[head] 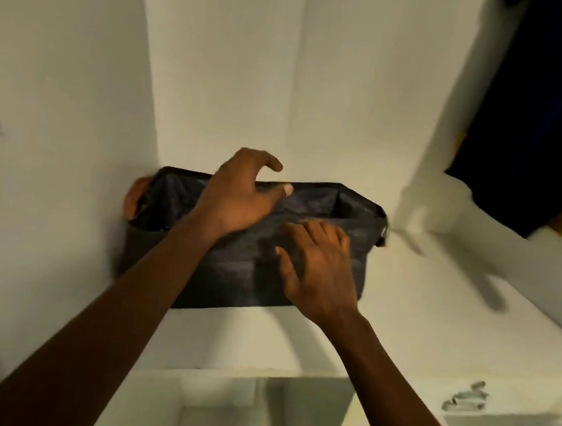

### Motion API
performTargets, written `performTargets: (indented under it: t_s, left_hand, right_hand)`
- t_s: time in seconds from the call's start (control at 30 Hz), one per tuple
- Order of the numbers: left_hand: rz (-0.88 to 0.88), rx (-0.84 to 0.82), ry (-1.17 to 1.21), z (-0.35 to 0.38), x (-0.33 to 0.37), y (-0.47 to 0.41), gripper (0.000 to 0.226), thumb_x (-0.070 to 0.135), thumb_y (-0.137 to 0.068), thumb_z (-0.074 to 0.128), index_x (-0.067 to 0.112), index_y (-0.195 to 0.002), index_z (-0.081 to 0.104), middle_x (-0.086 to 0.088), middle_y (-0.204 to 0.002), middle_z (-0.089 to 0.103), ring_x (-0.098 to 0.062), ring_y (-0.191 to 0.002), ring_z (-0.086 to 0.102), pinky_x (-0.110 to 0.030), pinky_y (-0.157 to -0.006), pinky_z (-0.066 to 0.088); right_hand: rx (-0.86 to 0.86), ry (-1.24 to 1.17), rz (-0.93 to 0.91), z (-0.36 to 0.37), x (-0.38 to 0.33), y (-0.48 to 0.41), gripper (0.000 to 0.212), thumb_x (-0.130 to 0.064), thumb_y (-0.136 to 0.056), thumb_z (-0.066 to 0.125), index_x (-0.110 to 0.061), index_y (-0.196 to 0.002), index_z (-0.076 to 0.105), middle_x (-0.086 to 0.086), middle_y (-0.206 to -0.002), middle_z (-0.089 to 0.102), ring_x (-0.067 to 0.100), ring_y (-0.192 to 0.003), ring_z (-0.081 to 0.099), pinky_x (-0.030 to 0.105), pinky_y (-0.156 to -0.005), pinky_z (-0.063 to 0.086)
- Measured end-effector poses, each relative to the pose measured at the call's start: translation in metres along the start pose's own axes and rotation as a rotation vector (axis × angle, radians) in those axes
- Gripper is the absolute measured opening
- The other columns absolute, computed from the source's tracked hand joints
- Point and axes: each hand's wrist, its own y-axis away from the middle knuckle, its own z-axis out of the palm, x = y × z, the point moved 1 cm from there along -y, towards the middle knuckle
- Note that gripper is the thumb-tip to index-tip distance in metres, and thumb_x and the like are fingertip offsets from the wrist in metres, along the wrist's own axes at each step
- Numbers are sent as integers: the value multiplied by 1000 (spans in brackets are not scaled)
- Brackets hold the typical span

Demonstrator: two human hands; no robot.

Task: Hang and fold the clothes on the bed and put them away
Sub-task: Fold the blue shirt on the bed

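A: Put away yet?
B: Dark cloth (pixel 311 203) seems to lie inside the bin (pixel 225 272). Above it the left hand (pixel 236 201) is loosely spread and empty; the right hand (pixel 315 267) lies flat on its front. The bed is unseen; remainder unknown.

**Dim warm light, soft frame**

We see dim yellowish light on the white shelf walls (pixel 218 69). Left hand (pixel 236 198) & right hand (pixel 315 267) smear w/ motion blur, esp. at the fingertips (pixel 288 228). Right of the fingers, a streaked shadow (pixel 492 288) lies on the shelf floor (pixel 434 317). The dark bin (pixel 232 277) under the fingers shows little detail. Edges bend, wide-angle lens.
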Motion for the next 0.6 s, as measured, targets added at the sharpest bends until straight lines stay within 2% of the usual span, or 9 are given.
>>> performTargets:
  t_s: [0.07, 0.17, 0.33, 0.43, 0.47, 0.5, 0.6]
  left_hand:
    - [107, -6, 145, 32, 29, 36, 34, 39, -88, 79, 25, -118, 69, 8, -125, 62, -4, -120, 56, -16, -101, 43]
    - [159, -157, 284, 90, 78, 89, 36, 41, -90, 78, 28, -122, 68, 9, -139, 54, -4, -130, 51, -24, -106, 44]
    - [309, -476, 470, 189, 169, 187, 44, 54, -91, 70, 34, -130, 62, 16, -151, 46, 1, -140, 44, -31, -110, 45]
    - [403, -663, 527, 238, 222, 251, 52, 62, -90, 62, 37, -135, 57, 19, -155, 42, 1, -145, 38, -32, -113, 42]
    - [438, -741, 539, 254, 241, 276, 53, 64, -89, 60, 38, -136, 56, 20, -155, 41, 2, -145, 36, -31, -113, 41]
    - [465, -810, 549, 266, 255, 298, 55, 66, -88, 59, 39, -136, 56, 20, -155, 40, 5, -144, 36, -30, -112, 41]
    - [541, -1009, 598, 298, 297, 363, 57, 68, -88, 60, 39, -137, 56, 20, -157, 38, 5, -142, 38, -24, -107, 43]
  right_hand:
    - [39, -3, 101, -29, 22, 44, 34, -38, -97, 56, -20, -124, 66, 2, -124, 65, 26, -119, 56, 42, -105, 39]
    - [120, 21, 296, -81, 54, 122, 28, -31, -95, 61, -24, -122, 67, -6, -121, 66, 20, -117, 56, 31, -95, 37]
    - [271, 67, 690, -170, 80, 283, 29, -29, -95, 62, -27, -124, 66, -14, -124, 64, 10, -119, 54, 30, -99, 43]
    - [320, 101, 937, -214, 74, 382, 30, -26, -97, 66, -30, -127, 64, -15, -126, 62, 6, -119, 52, 10, -97, 35]
    - [352, 119, 1022, -228, 68, 419, 31, -24, -97, 68, -31, -127, 63, -16, -126, 62, 7, -119, 53, 8, -96, 34]
    - [383, 131, 1097, -239, 60, 451, 32, -23, -97, 68, -32, -127, 62, -16, -126, 61, 8, -120, 54, 10, -97, 35]
    - [468, 157, 1296, -265, 35, 535, 36, -23, -96, 70, -32, -130, 60, -16, -126, 60, 8, -122, 55, 28, -101, 45]
